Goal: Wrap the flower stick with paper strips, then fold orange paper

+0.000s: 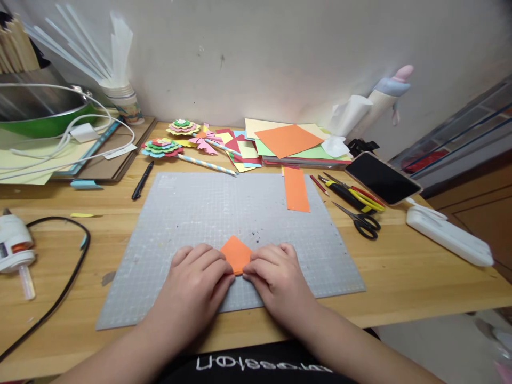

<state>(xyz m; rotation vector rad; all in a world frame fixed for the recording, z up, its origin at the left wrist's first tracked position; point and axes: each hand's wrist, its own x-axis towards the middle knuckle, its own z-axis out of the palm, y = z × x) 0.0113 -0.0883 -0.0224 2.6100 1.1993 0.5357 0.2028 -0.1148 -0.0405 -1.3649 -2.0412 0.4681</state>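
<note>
A small folded piece of orange paper lies on the grey cutting mat, one corner pointing away from me. My left hand pinches its left side near the bottom edge, thumb and fingers together. On the opposite side, my right hand grips the paper the same way. Both hands rest low over the front of the mat, and the fingers cover the paper's side corners. Farther up the mat, toward the right, is a loose orange paper strip.
Scissors, pliers and a phone lie right of the mat. Layered paper flowers and stacked coloured paper line the back. At left are a black pen and a glue gun with its cord.
</note>
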